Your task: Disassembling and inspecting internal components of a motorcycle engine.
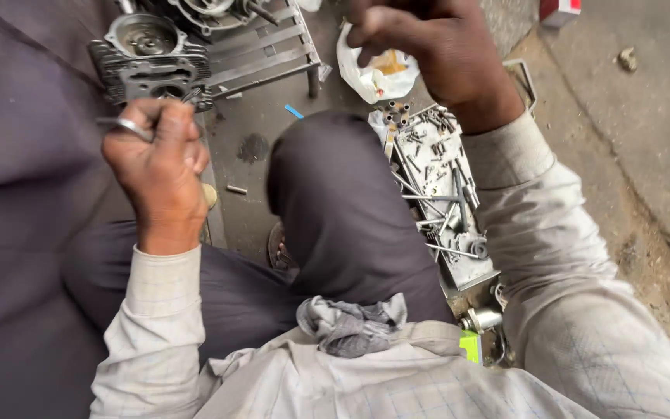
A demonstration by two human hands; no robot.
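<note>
Gripping a thin metal tool (122, 124) just below the finned cylinder head (149, 58), the left hand (160, 171) holds something stiff, light, probably oily-slick; the right hand (428, 46) is fisted, contents hidden.

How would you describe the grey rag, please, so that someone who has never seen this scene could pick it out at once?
Start at the person's raised knee in dark trousers, in the middle of the view. Follow the leg down toward the pale checked shirt; the grey rag lies crumpled at the waist. It is the only soft, bunched cloth there, unlike the metal tray of bolts and tools to the right.
</note>
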